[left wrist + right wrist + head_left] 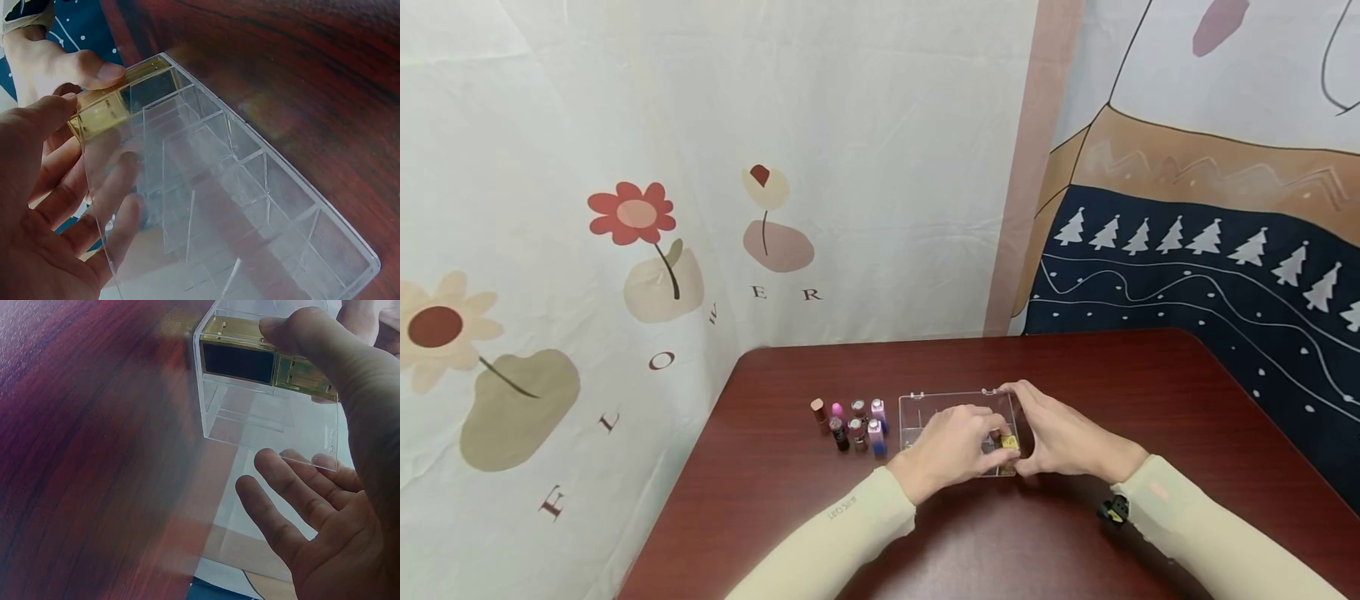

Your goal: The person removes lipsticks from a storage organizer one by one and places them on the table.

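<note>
A clear plastic organizer box point(957, 393) with divided compartments stands on the table. At its right front corner sits a gold and black lipstick tube point(239, 361), its gold end showing between the hands. My left hand point(955, 442) reaches over the box from the left, thumb and finger pinching the gold end. My right hand point(1071, 433) spans the box's right side, thumb at the front corner and fingertips at the back. In the right wrist view that thumb lies against the lipstick's gold edge; the outer fingers spread loosely. The left palm hides part of the box.
Left of the box several lipsticks stand in a cluster, among them a brown one point(819, 410), a pink-topped one point(837, 410), a black one point(839, 435) and a blue-purple one point(877, 437). The dark red wooden table point(760, 508) ends at a printed curtain point(880, 167).
</note>
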`<state>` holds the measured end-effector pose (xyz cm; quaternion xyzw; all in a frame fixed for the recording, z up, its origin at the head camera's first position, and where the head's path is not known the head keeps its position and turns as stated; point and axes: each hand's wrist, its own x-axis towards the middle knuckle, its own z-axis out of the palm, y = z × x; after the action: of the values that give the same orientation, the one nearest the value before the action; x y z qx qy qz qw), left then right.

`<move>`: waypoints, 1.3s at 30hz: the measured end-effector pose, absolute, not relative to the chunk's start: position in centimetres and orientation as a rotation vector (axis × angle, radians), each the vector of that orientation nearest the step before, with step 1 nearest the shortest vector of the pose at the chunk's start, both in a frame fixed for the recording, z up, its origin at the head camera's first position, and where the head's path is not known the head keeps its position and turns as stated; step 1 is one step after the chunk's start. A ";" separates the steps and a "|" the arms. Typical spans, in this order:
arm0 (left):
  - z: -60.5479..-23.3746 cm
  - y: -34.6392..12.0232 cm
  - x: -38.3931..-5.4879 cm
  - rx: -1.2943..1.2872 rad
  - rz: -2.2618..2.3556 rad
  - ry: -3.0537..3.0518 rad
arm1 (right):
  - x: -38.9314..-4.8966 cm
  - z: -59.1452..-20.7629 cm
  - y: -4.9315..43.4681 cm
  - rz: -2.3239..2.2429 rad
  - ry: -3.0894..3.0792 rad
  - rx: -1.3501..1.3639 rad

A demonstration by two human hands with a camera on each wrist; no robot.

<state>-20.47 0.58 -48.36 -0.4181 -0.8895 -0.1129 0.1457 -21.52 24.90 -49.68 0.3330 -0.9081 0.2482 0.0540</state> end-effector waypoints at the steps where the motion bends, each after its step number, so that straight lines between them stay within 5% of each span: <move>1: -48.3 0.6 -20.5 -1.205 -0.325 -2.557 | -21.5 -49.7 24.9 0.750 -2.755 1.011; 39: -46.0 -2.6 -19.5 -1.168 -0.521 -2.392 | -20.9 -49.4 24.9 0.694 -2.804 0.937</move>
<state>-19.52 -2.63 -46.00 -0.4208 -0.8616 -0.1878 0.2129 -20.93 24.91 -49.44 0.3082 -0.9221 0.2281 0.0524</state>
